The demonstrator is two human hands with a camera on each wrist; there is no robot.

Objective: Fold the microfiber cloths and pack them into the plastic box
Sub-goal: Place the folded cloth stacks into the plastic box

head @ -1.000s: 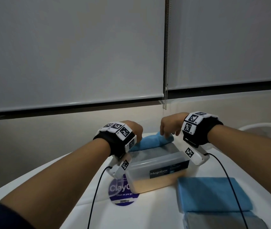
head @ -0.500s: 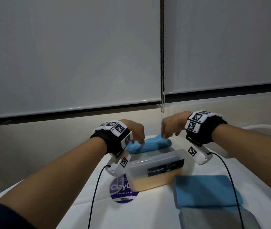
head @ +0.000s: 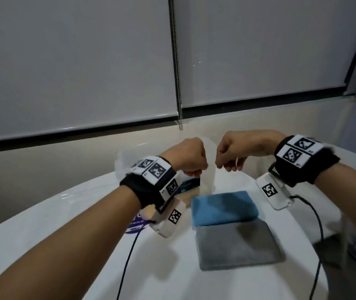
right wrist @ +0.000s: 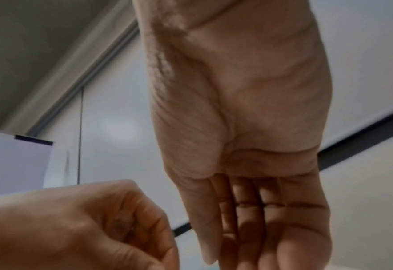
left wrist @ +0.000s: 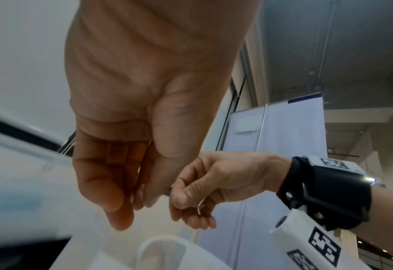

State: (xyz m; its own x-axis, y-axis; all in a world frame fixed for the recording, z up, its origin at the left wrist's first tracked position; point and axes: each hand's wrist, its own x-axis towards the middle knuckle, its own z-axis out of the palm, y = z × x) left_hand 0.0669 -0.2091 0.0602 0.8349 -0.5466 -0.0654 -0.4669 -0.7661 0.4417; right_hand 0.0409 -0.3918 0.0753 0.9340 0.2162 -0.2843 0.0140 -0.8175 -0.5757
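My left hand (head: pixel 194 167) and right hand (head: pixel 226 165) are raised close together above the table, both with curled fingers. A translucent plastic lid (head: pixel 209 176) stands upright between them, and each hand seems to pinch its edge. In the left wrist view the right hand (left wrist: pixel 186 199) pinches a thin clear rim beside the left hand (left wrist: pixel 133 201). The plastic box (head: pixel 191 186) sits behind my left wrist, mostly hidden. A folded blue cloth (head: pixel 222 206) and a folded grey cloth (head: pixel 235 245) lie flat on the white table (head: pixel 64 213) below my hands.
A purple round sticker (head: pixel 135 224) shows under my left wrist. Black cables (head: pixel 129 256) trail from both wrist cameras across the table. Roller blinds and a bead chain (head: pixel 178 61) hang behind. The table's rounded edge drops off at right.
Both hands left the blue cloth on top of the box and rose. They now meet at a clear lid. The view shifted, so the two folded cloths sit in the middle.
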